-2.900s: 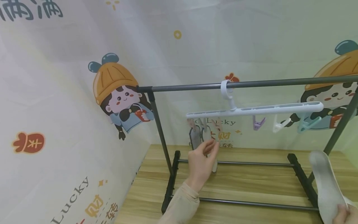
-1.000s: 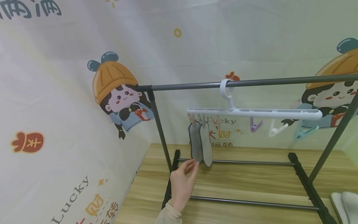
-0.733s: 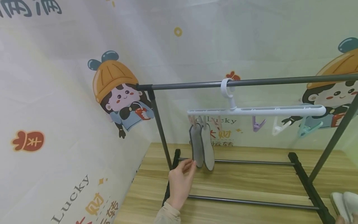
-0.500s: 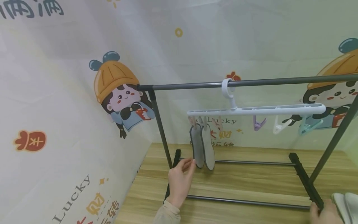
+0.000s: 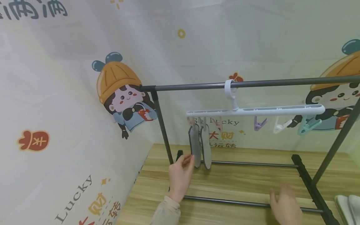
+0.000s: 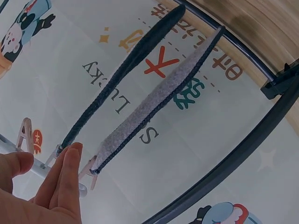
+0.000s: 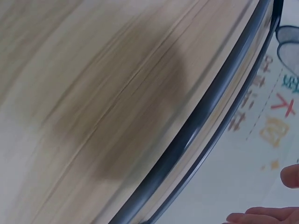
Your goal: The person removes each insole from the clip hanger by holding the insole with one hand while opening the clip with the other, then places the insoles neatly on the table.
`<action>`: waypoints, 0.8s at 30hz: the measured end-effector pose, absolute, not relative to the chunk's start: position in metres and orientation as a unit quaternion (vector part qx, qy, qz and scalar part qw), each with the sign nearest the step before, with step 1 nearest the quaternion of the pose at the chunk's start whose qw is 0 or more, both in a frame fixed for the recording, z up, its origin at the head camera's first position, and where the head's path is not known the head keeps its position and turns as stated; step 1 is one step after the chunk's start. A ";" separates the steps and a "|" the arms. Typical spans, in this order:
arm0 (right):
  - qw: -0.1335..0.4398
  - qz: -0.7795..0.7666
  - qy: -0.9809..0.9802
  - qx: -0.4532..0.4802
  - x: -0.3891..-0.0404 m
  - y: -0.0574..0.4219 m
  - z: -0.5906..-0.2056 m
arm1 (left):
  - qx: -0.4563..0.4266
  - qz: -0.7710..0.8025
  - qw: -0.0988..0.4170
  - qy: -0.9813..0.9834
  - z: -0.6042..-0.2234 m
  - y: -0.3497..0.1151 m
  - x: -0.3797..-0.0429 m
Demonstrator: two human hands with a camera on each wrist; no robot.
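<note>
Left hand (image 5: 179,178) is raised with its fingers straight and side by side, the thumb well apart from them, just by the lower part of a dark-edged insole (image 5: 194,145); whether the fingertips touch it, I cannot tell. That insole hangs from a pink clip (image 5: 192,122) at the left end of a white hanger (image 5: 281,110), and a second insole (image 5: 206,148) hangs beside it from a grey clip (image 5: 204,122). Purple (image 5: 260,124), white and teal clips hang toward the hanger's other end, and its hook goes over the rack's top rail (image 5: 191,87). Right hand (image 5: 285,204) — thumb and fingers apart — hides part of the front lower rod (image 5: 225,201). Pale insoles (image 5: 343,206) lie at lower right on the wooden tabletop (image 5: 239,184), partly out of frame.
</note>
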State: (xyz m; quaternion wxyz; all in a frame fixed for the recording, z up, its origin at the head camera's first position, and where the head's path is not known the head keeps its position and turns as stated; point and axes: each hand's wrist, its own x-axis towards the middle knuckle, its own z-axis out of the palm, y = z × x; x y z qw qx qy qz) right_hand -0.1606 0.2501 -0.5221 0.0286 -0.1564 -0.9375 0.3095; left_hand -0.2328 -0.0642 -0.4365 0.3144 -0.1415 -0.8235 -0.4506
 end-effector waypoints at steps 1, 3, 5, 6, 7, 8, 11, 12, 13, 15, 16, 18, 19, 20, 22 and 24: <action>0.031 0.308 -0.940 -0.142 -0.163 0.245 -0.522 | -0.141 -0.449 0.316 -0.824 -0.435 -0.064 -0.234; 0.038 0.306 -0.945 -0.112 -0.166 0.235 -0.523 | -0.140 -0.448 0.318 -0.824 -0.433 -0.064 -0.236; 0.048 0.301 -0.949 -0.083 -0.170 0.224 -0.523 | -0.139 -0.446 0.318 -0.825 -0.430 -0.064 -0.239; 0.058 0.298 -0.950 -0.069 -0.171 0.218 -0.523 | -0.138 -0.447 0.315 -0.826 -0.429 -0.064 -0.240; 0.062 0.295 -0.952 -0.057 -0.173 0.213 -0.523 | -0.138 -0.444 0.313 -0.828 -0.427 -0.064 -0.241; 0.069 0.291 -0.953 -0.048 -0.175 0.207 -0.522 | -0.138 -0.444 0.311 -0.829 -0.426 -0.063 -0.243; 0.103 0.271 -0.956 -0.033 -0.181 0.191 -0.521 | -0.139 -0.445 0.302 -0.832 -0.420 -0.061 -0.247; 0.113 0.264 -0.957 -0.031 -0.184 0.186 -0.520 | -0.140 -0.443 0.301 -0.833 -0.418 -0.060 -0.248; 0.121 0.257 -0.958 -0.030 -0.186 0.182 -0.519 | -0.142 -0.444 0.300 -0.832 -0.416 -0.059 -0.249; 0.139 0.247 -0.959 -0.026 -0.192 0.173 -0.520 | -0.146 -0.448 0.300 -0.829 -0.412 -0.057 -0.251; 0.144 0.246 -0.958 -0.024 -0.195 0.169 -0.520 | -0.148 -0.448 0.304 -0.828 -0.410 -0.056 -0.253; 0.153 0.249 -0.956 -0.017 -0.200 0.162 -0.520 | -0.154 -0.444 0.312 -0.826 -0.407 -0.055 -0.256; 0.156 0.251 -0.955 -0.012 -0.203 0.159 -0.521 | -0.157 -0.443 0.315 -0.824 -0.405 -0.055 -0.258; 0.156 0.254 -0.955 -0.008 -0.205 0.156 -0.522 | -0.160 -0.439 0.321 -0.824 -0.403 -0.055 -0.260; 0.158 0.256 -0.954 0.004 -0.210 0.150 -0.522 | -0.165 -0.435 0.327 -0.823 -0.400 -0.054 -0.265; 0.161 0.261 -0.952 0.016 -0.215 0.143 -0.522 | -0.170 -0.430 0.329 -0.823 -0.396 -0.053 -0.269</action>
